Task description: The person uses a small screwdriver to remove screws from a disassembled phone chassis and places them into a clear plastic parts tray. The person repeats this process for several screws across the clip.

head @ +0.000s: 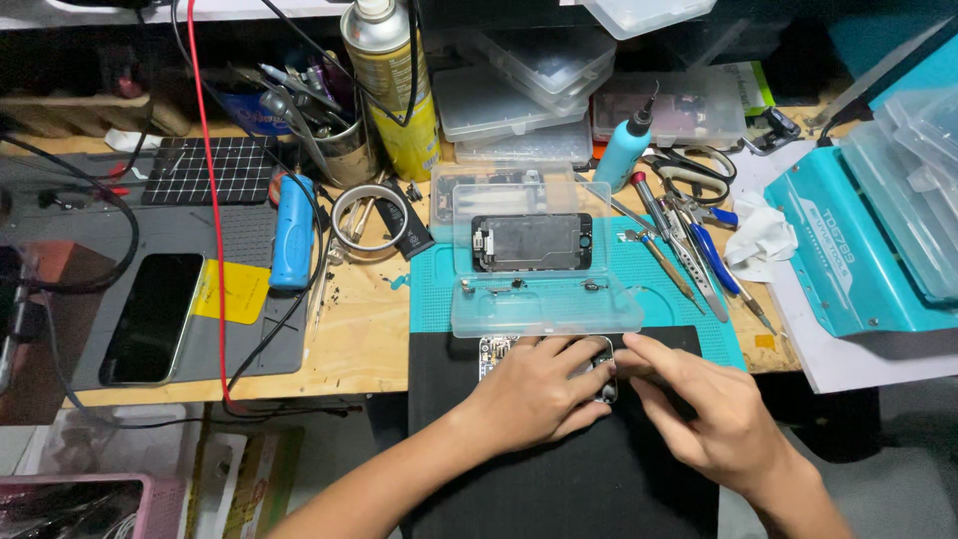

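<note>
Left hand (pixel 534 389): lies palm down over an opened phone body (pixel 496 348) on the black mat (pixel 559 479); fingers curled over it, grip closed on the phone body, pinning it flat.
Right hand (pixel 699 404): beside the left, fingertips meeting at the phone's right edge (pixel 609 384); fingers pinched together, but whether they clasp anything cannot be told.
Phone body: near edge of the bench, only its upper left corner and right edge show past the left hand; bare circuit parts visible at the corner.
Clear plastic box (pixel 544 255): lid swung open, just beyond the hands on the teal mat (pixel 429 289); a dark phone screen assembly (pixel 531 242) lies in it, small screws along the lower tray.
Tools: screwdrivers and tweezers (pixel 689 260) fanned out right of the box; teal squeeze bottle (pixel 624 150) with dark nozzle behind them.
Left side of bench: second phone (pixel 152 317), screen dark, on a grey mat (pixel 249 339); blue cylindrical tool (pixel 292 232) beside it; roll of tape (pixel 367 222) close by.
Back of bench: yellow spray can (pixel 391 85), upright.
Far right: teal case (pixel 848 260); crumpled white tissue (pixel 763 240) at its left.
</note>
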